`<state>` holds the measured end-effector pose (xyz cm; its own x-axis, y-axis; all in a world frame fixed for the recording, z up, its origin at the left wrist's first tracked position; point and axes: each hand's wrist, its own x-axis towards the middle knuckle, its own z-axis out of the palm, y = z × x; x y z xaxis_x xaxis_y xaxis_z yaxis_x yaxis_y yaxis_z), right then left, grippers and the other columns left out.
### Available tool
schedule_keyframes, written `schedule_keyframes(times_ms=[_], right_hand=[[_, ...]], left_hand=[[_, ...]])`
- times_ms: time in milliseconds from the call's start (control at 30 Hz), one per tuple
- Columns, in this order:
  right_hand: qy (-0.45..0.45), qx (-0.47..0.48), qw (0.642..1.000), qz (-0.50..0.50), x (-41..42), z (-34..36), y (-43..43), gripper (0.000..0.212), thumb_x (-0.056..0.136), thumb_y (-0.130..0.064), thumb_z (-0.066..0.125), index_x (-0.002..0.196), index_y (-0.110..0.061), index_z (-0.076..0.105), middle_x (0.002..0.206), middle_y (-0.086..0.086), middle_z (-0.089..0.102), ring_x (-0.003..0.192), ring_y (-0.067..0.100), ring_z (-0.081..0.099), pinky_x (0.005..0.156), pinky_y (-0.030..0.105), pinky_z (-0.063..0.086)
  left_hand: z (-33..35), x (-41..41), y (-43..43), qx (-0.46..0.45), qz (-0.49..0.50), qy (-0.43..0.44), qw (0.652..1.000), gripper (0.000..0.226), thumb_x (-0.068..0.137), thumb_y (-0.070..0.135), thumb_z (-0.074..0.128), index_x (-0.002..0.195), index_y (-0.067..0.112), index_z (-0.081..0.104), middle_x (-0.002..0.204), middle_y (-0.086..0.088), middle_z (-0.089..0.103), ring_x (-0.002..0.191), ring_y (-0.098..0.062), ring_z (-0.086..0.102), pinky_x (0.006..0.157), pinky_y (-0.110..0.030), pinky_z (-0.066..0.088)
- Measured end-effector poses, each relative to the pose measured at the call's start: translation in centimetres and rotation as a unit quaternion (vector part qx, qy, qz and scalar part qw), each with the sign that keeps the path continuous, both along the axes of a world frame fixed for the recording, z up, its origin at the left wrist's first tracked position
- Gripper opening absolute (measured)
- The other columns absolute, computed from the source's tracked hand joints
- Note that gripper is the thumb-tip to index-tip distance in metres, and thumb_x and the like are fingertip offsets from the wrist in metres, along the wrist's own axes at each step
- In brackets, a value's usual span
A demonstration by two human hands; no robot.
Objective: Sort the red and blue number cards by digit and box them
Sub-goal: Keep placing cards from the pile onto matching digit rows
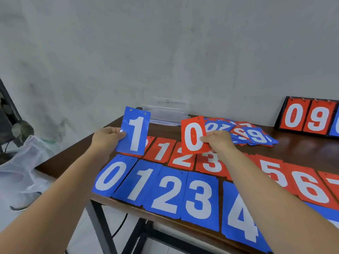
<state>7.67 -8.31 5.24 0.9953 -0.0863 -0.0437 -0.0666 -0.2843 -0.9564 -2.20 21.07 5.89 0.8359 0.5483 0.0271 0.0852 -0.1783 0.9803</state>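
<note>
Grey plaster wall [165, 43] backs a brown table [302, 149] spread with number cards. The left hand [108, 138] pinches a blue 1 card [134, 131] by its left edge, held upright. The right hand [218, 142] pinches a red 0 card [193, 137] by its right edge. Beneath both grips lie a red row [163, 153] and, nearer, a blue row [167, 191]. Just beyond the right hand sits a loose pile [256, 136] of mixed cards.
</note>
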Motion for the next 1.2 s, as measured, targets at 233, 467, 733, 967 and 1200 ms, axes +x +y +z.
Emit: schedule_keyframes(times_ms=[233, 467, 733, 967, 1200], right_hand=[[0.03, -0.043, 0.997, 0.056, 0.0, -0.4, 11.9, 0.015, 0.08, -0.007, 0.074, 0.073, -0.01, 0.061, 0.087, 0.017, 0.071, 0.06, 0.023, 0.063, 0.07, 0.038, 0.057], [0.061, -0.047, 0.997, 0.029, 0.5, -3.1, 18.9, 0.019, 0.078, -0.013, 0.078, 0.093, -0.009, 0.066, 0.081, 0.008, 0.072, 0.066, 0.018, 0.071, 0.074, 0.038, 0.06], [0.005, -0.298, 0.955, -0.001, 0.5, -4.2, 21.8, 0.024, 0.079, -0.028, 0.077, 0.09, -0.014, 0.061, 0.081, 0.002, 0.066, 0.072, 0.017, 0.064, 0.053, 0.026, 0.047], [-0.062, -0.368, 0.928, 0.008, -0.2, -4.6, 21.1, 0.02, 0.083, -0.035, 0.072, 0.093, -0.024, 0.059, 0.091, -0.006, 0.065, 0.08, 0.012, 0.06, 0.064, 0.028, 0.051], [-0.081, -0.28, 0.956, 0.023, -1.6, -3.5, 17.0, 0.038, 0.082, -0.034, 0.074, 0.115, -0.024, 0.06, 0.105, -0.006, 0.066, 0.096, 0.013, 0.062, 0.079, 0.034, 0.053]], left_hand=[[-2.0, -1.0, 7.3, 0.012, -0.02, 0.029, 0.999, 0.009, 0.091, 0.016, 0.064, 0.09, 0.007, 0.066, 0.088, -0.01, 0.072, 0.077, -0.021, 0.067, 0.072, -0.037, 0.055], [-3.9, -0.4, 11.8, -0.016, -0.046, 0.058, 0.997, 0.006, 0.089, 0.016, 0.067, 0.09, 0.01, 0.068, 0.091, -0.007, 0.073, 0.087, -0.024, 0.07, 0.081, -0.043, 0.056], [-4.4, -0.5, 13.2, -0.03, -0.072, 0.07, 0.995, 0.012, 0.089, 0.021, 0.068, 0.092, 0.01, 0.064, 0.088, -0.003, 0.074, 0.086, -0.02, 0.071, 0.082, -0.044, 0.057], [-4.0, -1.0, 12.8, -0.036, -0.086, 0.066, 0.993, 0.014, 0.088, 0.02, 0.069, 0.097, 0.01, 0.065, 0.092, -0.006, 0.074, 0.088, -0.022, 0.071, 0.084, -0.045, 0.057], [-3.5, -2.5, 9.6, -0.026, -0.123, 0.061, 0.99, 0.015, 0.089, 0.016, 0.067, 0.104, 0.012, 0.067, 0.093, -0.006, 0.075, 0.088, -0.022, 0.072, 0.086, -0.046, 0.056]])
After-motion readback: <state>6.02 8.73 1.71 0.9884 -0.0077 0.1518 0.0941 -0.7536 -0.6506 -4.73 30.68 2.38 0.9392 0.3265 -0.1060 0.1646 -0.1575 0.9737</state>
